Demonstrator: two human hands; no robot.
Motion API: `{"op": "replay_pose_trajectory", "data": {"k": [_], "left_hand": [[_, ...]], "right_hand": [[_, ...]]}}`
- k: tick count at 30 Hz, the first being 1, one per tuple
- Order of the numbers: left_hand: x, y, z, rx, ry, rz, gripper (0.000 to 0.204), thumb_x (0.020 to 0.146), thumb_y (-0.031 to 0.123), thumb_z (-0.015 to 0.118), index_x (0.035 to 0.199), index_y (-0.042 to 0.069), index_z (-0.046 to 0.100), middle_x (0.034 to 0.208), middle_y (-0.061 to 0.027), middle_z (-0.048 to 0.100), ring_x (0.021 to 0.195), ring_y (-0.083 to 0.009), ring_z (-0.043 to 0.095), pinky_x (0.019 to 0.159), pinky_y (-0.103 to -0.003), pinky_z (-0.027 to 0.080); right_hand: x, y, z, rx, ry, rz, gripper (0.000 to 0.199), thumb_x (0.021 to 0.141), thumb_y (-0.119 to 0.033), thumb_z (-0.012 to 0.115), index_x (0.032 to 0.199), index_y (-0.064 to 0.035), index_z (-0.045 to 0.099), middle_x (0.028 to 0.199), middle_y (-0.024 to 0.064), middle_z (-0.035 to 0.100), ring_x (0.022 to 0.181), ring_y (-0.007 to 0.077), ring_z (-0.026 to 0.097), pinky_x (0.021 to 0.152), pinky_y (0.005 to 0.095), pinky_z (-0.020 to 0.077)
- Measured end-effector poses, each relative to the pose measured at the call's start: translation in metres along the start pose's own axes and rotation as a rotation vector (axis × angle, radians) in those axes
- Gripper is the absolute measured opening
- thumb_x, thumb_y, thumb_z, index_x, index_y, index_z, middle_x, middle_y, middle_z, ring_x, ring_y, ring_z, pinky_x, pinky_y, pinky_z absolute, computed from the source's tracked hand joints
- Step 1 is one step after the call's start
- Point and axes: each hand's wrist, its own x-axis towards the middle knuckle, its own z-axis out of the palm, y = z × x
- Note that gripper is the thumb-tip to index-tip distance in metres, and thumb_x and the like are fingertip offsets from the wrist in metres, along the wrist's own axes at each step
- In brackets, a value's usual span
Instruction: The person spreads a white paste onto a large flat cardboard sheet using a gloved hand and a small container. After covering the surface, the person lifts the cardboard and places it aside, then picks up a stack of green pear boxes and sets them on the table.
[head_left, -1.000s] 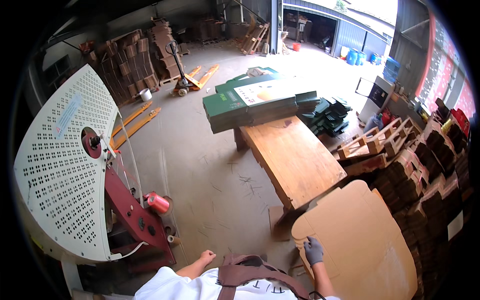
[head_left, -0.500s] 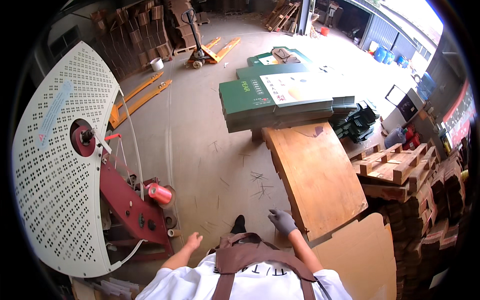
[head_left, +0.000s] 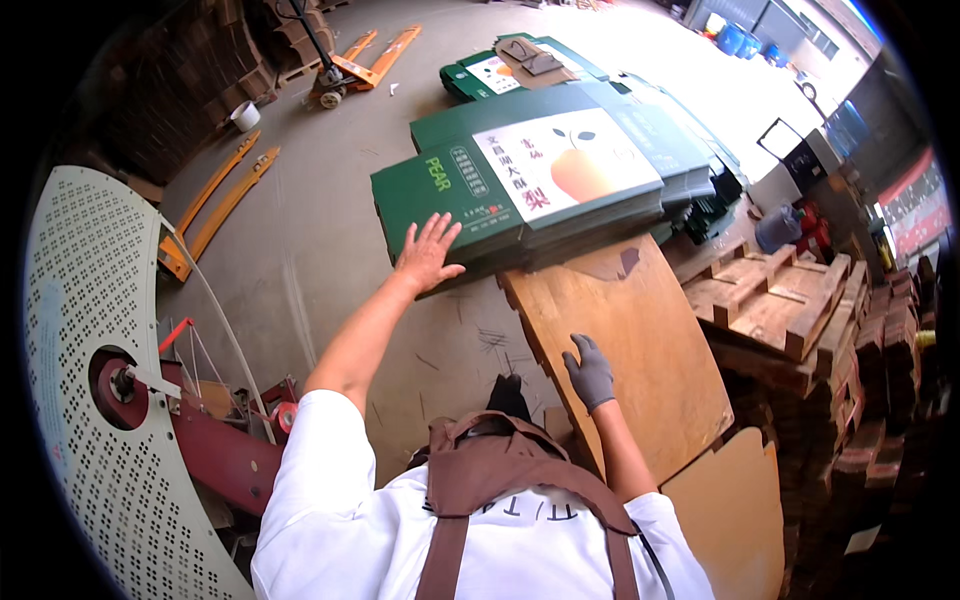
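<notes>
A stack of flat green printed cardboard sheets (head_left: 450,180) with a pear picture on a white panel lies at the far end of a wooden table (head_left: 640,340). My bare left hand (head_left: 428,255) is stretched out over the stack's near left corner, fingers spread; whether it touches the cardboard I cannot tell. My right hand (head_left: 588,372), in a grey glove, is above the table's left edge. Its fingers are apart and it holds nothing.
At left stands a machine with a perforated pale guard (head_left: 90,300). A yellow pallet jack (head_left: 335,75) is farther back. Wooden pallets (head_left: 780,300) and stacked brown cardboard (head_left: 890,370) line the right. A brown cardboard sheet (head_left: 730,510) lies by the table's near end.
I have moved forward, closer to the green stack. My left hand has reached up and out to the stack's corner. My right hand has moved forward over the table edge.
</notes>
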Motion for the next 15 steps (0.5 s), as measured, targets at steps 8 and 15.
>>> {"op": "replay_pose_trajectory", "data": {"k": [8, 15], "left_hand": [[0.013, 0.005, 0.034, -0.107, -0.037, -0.045, 0.081, 0.089, 0.043, 0.06, 0.151, 0.005, 0.024, 0.159, -0.0142, 0.018, 0.148, -0.0302, 0.013, 0.119, -0.046, 0.017], [0.035, -0.044, 0.02, -0.287, 0.106, 0.163, 0.051, 0.09, 0.031, 0.061, 0.134, 0.008, 0.051, 0.138, -0.0087, 0.052, 0.126, -0.0253, 0.047, 0.106, -0.042, 0.032]], "right_hand": [[0.194, -0.034, 0.038, 0.542, 0.064, 0.402, 0.056, 0.092, -0.049, 0.057, 0.116, 0.0011, 0.061, 0.1, 0.019, 0.07, 0.098, 0.0311, 0.066, 0.085, 0.0388, 0.0494], [0.244, -0.054, 0.06, 0.839, 0.024, 0.618, 0.037, 0.094, -0.036, 0.063, 0.082, -0.0007, 0.056, 0.069, 0.0074, 0.062, 0.05, 0.0148, 0.06, 0.042, 0.0268, 0.0485]]}}
